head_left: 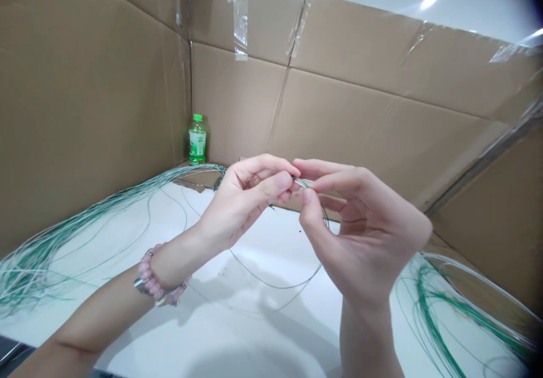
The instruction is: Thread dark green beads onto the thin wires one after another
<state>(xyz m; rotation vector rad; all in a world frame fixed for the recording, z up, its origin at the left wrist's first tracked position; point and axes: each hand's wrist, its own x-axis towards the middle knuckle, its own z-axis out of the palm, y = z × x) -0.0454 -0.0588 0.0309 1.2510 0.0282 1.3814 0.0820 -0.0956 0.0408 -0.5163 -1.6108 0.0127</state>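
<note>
Above the white table (pixel 254 333), my left hand (pixel 248 200) pinches a small dark piece (pixel 293 179), perhaps a connector, between thumb and index finger. Most of that piece is hidden by the fingertips. My right hand (pixel 365 225) meets it from the right, thumb and fingers closed on the ends of thin green and white wires (pixel 302 183). These wires run into or right beside the dark piece; I cannot tell which. From the hands, a thin wire loop (pixel 275 287) hangs down over the table. A pink bead bracelet circles my left wrist.
A large bundle of green and white wires (pixel 97 208) stretches along the left side. Another bundle (pixel 428 304) curves at the right. A green-capped bottle (pixel 197 140) stands in the back left corner. Taped cardboard walls (pixel 360 95) enclose the table.
</note>
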